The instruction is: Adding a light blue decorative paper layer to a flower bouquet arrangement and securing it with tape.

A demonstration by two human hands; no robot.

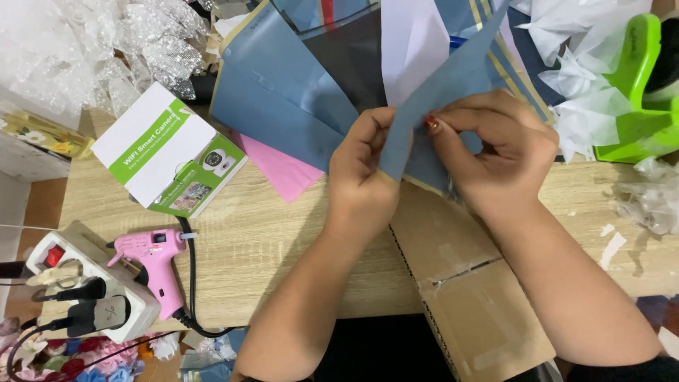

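Two hands pinching a fold of blue paper above the table

The left hand (364, 170) and right hand (495, 152) are both closing their fingertips on a blue paper sheet (453, 85) — it is standing up between them, over more blue sheets fanned out behind. A flattened cardboard piece (467, 297) is lying under the wrists on the wooden table (283, 240). A pink glue gun (157, 262) is resting well to the left, beside a white power strip (106, 279) and a green-and-white box (166, 152).
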